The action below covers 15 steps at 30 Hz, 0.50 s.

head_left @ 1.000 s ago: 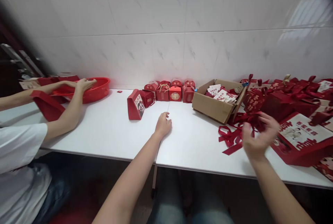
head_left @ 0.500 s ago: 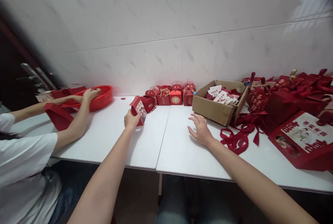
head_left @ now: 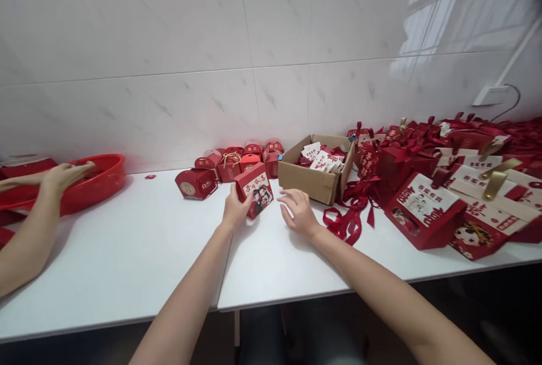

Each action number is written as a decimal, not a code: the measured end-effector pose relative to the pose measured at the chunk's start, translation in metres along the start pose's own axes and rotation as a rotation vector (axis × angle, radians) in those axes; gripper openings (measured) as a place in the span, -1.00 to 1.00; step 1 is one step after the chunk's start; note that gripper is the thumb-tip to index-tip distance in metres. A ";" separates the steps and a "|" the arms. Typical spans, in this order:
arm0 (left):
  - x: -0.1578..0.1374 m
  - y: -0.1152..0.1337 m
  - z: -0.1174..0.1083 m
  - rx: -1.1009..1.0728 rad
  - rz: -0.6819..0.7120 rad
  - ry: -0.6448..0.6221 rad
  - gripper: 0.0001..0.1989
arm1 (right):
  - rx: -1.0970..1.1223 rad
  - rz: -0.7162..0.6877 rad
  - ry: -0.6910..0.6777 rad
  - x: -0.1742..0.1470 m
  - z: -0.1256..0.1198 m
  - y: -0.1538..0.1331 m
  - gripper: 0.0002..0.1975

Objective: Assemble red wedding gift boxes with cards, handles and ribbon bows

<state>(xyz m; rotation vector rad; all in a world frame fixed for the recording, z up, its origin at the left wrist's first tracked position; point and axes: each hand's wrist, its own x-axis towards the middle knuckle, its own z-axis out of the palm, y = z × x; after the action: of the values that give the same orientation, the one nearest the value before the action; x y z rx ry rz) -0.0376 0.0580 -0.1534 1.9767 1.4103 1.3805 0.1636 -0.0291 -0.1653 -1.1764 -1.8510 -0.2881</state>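
My left hand (head_left: 237, 207) grips a small red gift box (head_left: 258, 191) by its left side, a cartoon couple and lettering on its front. The box is tilted a little above the white table (head_left: 169, 257). To its right, my right hand (head_left: 298, 211) hovers with fingers apart and slightly curled, holding nothing. Just behind that hand stands an open cardboard box (head_left: 307, 179) with white and red cards (head_left: 324, 160) inside. A loose dark red ribbon (head_left: 349, 221) lies to the right of my right hand.
Several small red boxes (head_left: 231, 168) line the wall, one red box (head_left: 195, 183) lying nearer. At left, a co-worker's hand (head_left: 63, 178) reaches into a red plastic basin (head_left: 112, 176). Many red gift bags (head_left: 423, 212) crowd the right side. A table seam (head_left: 224, 263) runs front to back.
My left hand has carried the red gift box rightward, toward my right hand, and its printed front now shows more. The view has turned right. My right hand stays empty.
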 end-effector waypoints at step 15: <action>0.000 -0.034 0.015 -0.184 -0.144 -0.175 -0.37 | -0.122 0.916 -0.070 0.154 -0.060 0.180 -0.70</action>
<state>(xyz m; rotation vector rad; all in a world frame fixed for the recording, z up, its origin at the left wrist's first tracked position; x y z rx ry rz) -0.0424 0.0766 -0.1848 1.7940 1.2717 1.1968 0.3213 0.1226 -0.0562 -1.9889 -1.1834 0.1670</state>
